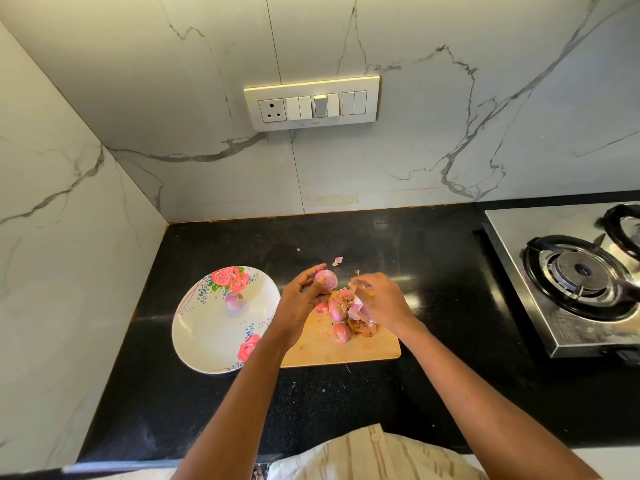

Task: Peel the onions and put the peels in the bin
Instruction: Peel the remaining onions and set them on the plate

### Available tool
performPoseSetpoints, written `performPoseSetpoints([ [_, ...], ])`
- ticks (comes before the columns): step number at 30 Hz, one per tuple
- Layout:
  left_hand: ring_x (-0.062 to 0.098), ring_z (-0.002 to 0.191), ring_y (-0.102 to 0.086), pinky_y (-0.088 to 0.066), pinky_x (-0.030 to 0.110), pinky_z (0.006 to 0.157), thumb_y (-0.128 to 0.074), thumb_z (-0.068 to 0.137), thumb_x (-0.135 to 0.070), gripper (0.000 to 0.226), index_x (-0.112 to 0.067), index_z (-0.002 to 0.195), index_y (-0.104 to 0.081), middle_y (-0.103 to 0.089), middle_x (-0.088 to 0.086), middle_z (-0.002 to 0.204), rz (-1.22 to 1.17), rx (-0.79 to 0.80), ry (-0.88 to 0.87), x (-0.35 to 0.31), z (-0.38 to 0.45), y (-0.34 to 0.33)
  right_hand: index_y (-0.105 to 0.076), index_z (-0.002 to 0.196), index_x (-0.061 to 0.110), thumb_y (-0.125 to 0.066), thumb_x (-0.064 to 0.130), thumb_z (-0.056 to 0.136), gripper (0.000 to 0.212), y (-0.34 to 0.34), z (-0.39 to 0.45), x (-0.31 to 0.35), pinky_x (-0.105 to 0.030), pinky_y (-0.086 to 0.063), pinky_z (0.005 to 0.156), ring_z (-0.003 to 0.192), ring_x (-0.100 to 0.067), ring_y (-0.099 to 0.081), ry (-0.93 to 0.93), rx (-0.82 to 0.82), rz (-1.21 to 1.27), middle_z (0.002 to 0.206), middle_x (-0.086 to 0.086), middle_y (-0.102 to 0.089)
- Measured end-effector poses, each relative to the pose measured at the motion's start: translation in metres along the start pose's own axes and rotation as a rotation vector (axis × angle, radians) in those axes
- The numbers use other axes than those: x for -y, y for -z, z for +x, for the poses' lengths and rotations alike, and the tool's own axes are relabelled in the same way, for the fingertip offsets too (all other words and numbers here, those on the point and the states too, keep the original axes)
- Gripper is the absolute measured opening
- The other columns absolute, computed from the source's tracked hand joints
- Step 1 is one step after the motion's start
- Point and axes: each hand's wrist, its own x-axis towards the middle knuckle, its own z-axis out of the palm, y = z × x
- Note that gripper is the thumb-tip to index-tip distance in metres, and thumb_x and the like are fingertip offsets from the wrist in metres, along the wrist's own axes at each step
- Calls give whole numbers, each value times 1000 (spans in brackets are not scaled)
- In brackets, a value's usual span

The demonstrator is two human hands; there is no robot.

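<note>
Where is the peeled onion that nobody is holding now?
The peeled onion lies alone on the floral plate, left of the cutting board.

Kitchen corner, black counter [346, 403] under marble-look walls.

Back wall [450, 98] and left wall [52, 202]: pale glossy panels with grey veins, meeting at a corner at the counter's far left end. A vertical seam runs down the back wall. Switch plate [311, 102] mounted on the back wall, centre: one socket at its left end, rocker switches to the right. Light strikes the plate's top edge. Counter is dark, speckled and glossy, with soft reflections. Steel stove [568, 278] sits at the right, near the back wall; one black burner ring is fully visible, a second is cut off by the frame edge.
</note>
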Motion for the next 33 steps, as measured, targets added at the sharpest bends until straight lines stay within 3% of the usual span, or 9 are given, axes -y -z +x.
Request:
performPoseSetpoints([
  [4, 12, 113, -66, -57, 29, 96, -61, 98, -37, 36, -30, 133, -57, -66, -8, 125, 91, -53, -12, 4, 5, 0, -68, 129, 25, -58, 40, 101, 33, 10, -1, 33, -14, -51, 88, 108, -3, -65, 142, 13, 154, 120, 9, -70],
  [7, 12, 110, -68, -56, 38, 101, -63, 98, -42, 35, -28, 129, -58, -67, -6, 124, 142, -109, -2, 6, 13, 0, -66, 133, 30, -58, 37, 102, 33, 8, -3, 48, -16, -52, 94, 114, 0, -63, 262, 35, 143, 128, 13, -68],
  [13, 10, 106, -68, -56, 20, 85, -60, 99, -38, 29, -26, 125, -59, -68, -5, 121, 179, -96, -52, -4, 13, -6, -69, 130, 25, -61, 28, 101, 30, 12, -3, 46, -19, -56, 89, 108, -3, -67, 345, -48, 142, 119, 9, -73],
  [17, 11, 105, -69, -57, 25, 90, -62, 98, -40, 33, -24, 126, -59, -69, -4, 121, 186, -108, -57, -6, 13, -3, -72, 122, 17, -66, 23, 98, 25, 11, -1, 51, -19, -58, 81, 96, -7, -70, 387, -99, 137, 106, 4, -75],
  [23, 15, 110, -68, -57, 32, 97, -62, 98, -32, 31, -23, 128, -60, -68, -2, 123, 75, -41, -76, -11, 11, -7, -71, 113, 21, -70, 21, 96, 17, 15, 2, 49, -13, -56, 78, 94, 0, -69, 284, -195, 204, 101, 11, -73],
  [29, 23, 115, -66, -57, 31, 96, -55, 104, -26, 25, -22, 128, -57, -63, 4, 126, -39, 16, 0, -25, 13, -5, -71, 110, 21, -70, 19, 95, 15, 25, 12, 54, -16, -57, 79, 96, 2, -69, 158, -114, 387, 100, 14, -73],
  [33, 19, 113, -65, -57, 30, 96, -65, 96, -36, 33, -24, 126, -57, -63, 1, 126, 158, 10, -30, -28, 16, -3, -71, 109, 19, -69, 16, 95, 15, 27, 13, 54, -15, -57, 77, 94, 2, -69, 137, -59, 388, 100, 12, -73],
])
